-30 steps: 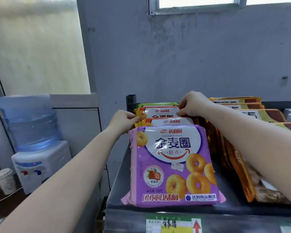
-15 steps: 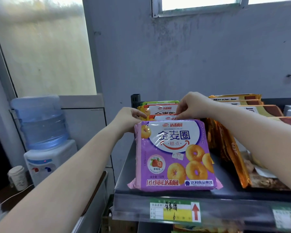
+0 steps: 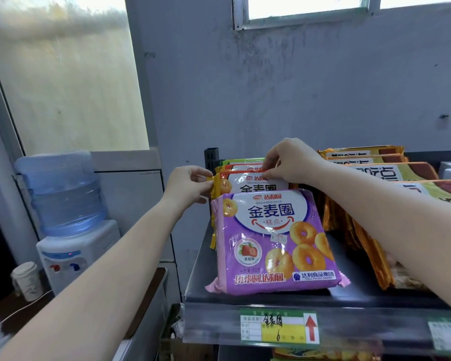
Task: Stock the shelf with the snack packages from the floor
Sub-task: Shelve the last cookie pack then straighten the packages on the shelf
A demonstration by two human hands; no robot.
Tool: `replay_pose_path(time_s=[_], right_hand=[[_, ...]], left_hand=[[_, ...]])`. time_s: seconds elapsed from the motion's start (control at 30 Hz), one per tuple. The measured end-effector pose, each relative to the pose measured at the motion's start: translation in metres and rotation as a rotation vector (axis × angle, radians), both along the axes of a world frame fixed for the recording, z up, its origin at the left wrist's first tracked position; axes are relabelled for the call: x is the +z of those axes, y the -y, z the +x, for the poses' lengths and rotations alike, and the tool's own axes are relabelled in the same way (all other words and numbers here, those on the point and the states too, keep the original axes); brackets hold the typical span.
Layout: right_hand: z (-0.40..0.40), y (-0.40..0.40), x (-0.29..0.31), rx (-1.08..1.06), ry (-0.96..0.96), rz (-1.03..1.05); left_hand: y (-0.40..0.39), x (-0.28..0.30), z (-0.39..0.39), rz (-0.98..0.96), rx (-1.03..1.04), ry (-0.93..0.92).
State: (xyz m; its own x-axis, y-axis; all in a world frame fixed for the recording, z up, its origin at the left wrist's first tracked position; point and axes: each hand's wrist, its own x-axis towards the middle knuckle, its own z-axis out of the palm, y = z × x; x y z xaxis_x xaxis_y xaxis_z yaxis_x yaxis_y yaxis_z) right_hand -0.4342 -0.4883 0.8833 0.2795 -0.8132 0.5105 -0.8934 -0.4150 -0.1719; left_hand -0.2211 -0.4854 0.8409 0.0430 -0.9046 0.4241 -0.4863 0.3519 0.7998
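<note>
Both hands pinch the orange-edged plastic snack package [image 3: 248, 182] standing on the dark metal shelf [image 3: 271, 299], just behind the purple donut-ring package [image 3: 274, 243]: left hand [image 3: 186, 185] at its left corner, right hand [image 3: 290, 160] at its top edge.

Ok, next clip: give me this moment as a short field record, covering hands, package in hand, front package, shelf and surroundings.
left hand: pinches the left edge of the orange package
right hand: pinches the same package's top edge
orange package: upright, directly behind the purple package
purple package: front of the row, leaning back, strawberry picture
shelf: dark, price label on front rail
neighbouring row: orange-brown bags to the right
surroundings: water dispenser at left
</note>
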Motion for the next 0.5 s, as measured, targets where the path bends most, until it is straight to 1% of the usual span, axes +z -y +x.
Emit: replay_pose_path(time_s=[0.13, 0.23, 0.27, 0.37, 0.4, 0.43, 0.5], right_hand=[[0.0, -0.004, -0.001, -0.013, -0.031, -0.046], [-0.005, -0.016, 0.001, 0.009, 0.015, -0.069], [-0.008, -0.021, 0.002, 0.022, 0.019, -0.021], [-0.016, -0.036, 0.002, 0.05, -0.05, 0.256], [-0.017, -0.038, 0.0, 0.051, -0.068, 0.31], [-0.018, -0.039, -0.003, 0.061, -0.06, 0.331], [-0.018, -0.041, -0.007, 0.092, -0.019, 0.301]], left_hand=[[-0.001, -0.002, 0.0, -0.025, 0.038, 0.033], [-0.012, -0.001, 0.002, -0.109, 0.153, 0.187], [-0.018, 0.001, 0.003, -0.085, 0.141, 0.206], [-0.04, 0.001, -0.001, 0.185, -0.042, 0.225], [-0.045, -0.001, -0.004, 0.245, -0.097, 0.234], [-0.049, -0.004, -0.007, 0.267, -0.135, 0.226], [-0.052, -0.008, -0.012, 0.244, -0.175, 0.173]])
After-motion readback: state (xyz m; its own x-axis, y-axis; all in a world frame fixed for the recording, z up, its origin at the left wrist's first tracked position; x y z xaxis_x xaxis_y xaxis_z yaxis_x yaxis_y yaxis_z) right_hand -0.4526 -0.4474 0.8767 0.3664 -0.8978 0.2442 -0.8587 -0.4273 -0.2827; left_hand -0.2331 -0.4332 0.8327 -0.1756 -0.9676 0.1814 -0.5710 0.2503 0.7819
